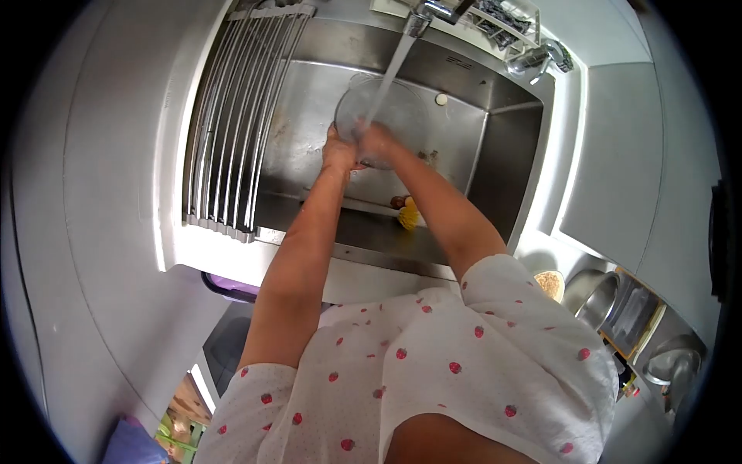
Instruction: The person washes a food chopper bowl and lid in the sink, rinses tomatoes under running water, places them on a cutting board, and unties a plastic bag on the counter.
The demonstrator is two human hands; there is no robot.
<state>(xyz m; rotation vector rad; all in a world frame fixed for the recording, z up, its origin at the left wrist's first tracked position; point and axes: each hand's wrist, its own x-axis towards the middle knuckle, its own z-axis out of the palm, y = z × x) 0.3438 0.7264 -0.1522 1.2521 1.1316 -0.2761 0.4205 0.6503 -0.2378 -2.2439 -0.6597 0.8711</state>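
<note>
Under the running tap [420, 17], a clear round bowl or lid [398, 104] is held over the steel sink [301, 116]; I cannot tell which of the two it is. My left hand [340, 151] grips its near left edge. Over its near part is my right hand [376, 141], its fingers blurred by motion and splashing water, so whether they hold anything does not show. A yellow-bristled brush [408, 214] lies by the sink's front wall, beneath my right forearm. Small food scraps [429, 158] lie on the sink floor.
A metal roll-up drying rack [239, 116] covers the sink's left side. Behind the sink's right corner are a wire caddy [510, 23] and a second small tap [549, 58]. A steel pot [595, 298] and a bowl of grainy food [549, 284] stand at the right.
</note>
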